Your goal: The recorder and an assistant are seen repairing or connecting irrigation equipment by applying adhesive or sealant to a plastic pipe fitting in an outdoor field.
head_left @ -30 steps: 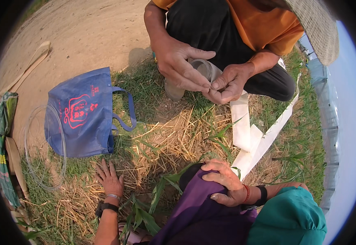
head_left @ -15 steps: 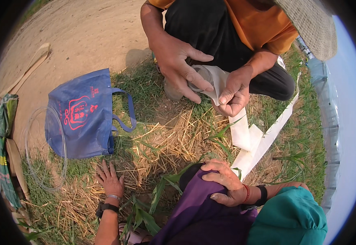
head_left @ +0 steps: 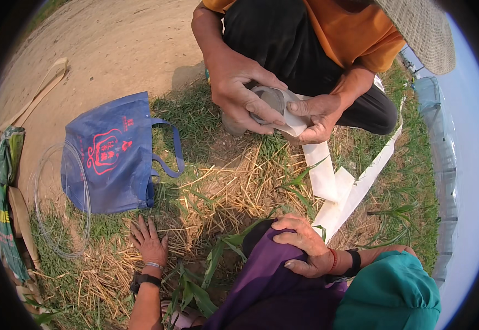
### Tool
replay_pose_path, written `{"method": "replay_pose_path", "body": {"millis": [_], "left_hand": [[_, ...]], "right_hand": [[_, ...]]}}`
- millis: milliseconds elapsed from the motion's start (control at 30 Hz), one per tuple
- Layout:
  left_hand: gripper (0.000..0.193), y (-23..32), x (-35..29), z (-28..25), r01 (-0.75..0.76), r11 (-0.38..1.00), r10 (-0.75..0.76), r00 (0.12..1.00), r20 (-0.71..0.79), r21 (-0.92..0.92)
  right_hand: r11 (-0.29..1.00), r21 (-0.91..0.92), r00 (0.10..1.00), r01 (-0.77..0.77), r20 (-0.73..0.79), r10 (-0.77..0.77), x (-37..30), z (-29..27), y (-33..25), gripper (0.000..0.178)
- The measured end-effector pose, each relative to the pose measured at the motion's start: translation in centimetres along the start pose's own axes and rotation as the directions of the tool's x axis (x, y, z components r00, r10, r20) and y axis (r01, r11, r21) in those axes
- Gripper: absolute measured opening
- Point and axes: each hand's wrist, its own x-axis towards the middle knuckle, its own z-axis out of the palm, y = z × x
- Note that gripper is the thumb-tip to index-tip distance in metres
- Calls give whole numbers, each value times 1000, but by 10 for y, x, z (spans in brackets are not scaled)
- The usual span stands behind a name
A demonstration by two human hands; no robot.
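Note:
My left hand [head_left: 150, 242] lies palm down on dry straw and grass, fingers spread, with nothing in it. A blue bag [head_left: 107, 157] with red print and a loop handle is just beyond its fingertips. Over my purple-trousered knee [head_left: 267, 275] rests my right hand [head_left: 305, 246], holding nothing, its fingers apart and bent over the cloth. Across from me a crouching person in an orange shirt [head_left: 338, 33] holds a short clear round piece, like a pipe end, in both hands [head_left: 245, 99]. The end of a white flat strip [head_left: 325, 173] is pressed against it.
A coil of thin clear tubing [head_left: 88, 220] lies by the blue bag. At the far left are a green cloth sack [head_left: 0, 203] and a tan strap [head_left: 44, 82]. Green leafy plants [head_left: 198, 291] grow between my arms. Clear plastic sheeting [head_left: 437, 143] runs along the right.
The other person's hands have come closer together around the clear round piece, and the strip's end is now folded up against it. My own hands stay in place.

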Motion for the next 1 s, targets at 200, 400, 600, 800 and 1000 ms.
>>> {"method": "replay_pose_path", "body": {"millis": [200,400,600,800,1000], "left_hand": [[79,1,1,-1,-3,1000,3,1000,-8,-5],[80,1,0,1,-2,1000,2,1000,-15,0],[80,-1,0,3,-3,1000,3,1000,-13,-7],[80,0,1,2,2,1000,-2,1000,0,-14],[80,1,1,3,5,1000,-5,1000,-14,-2]], "right_hand": [[1000,5,1000,-2,-6,2,0,-1,-1,50],[1000,2,1000,-1,-7,1,-1,-1,-2,49],[1000,4,1000,4,-14,-4,-1,-1,-3,48],[1000,10,1000,3,-21,-3,-3,-2,-3,48],[1000,23,1000,-7,-16,7,-4,-3,-4,48]]}}
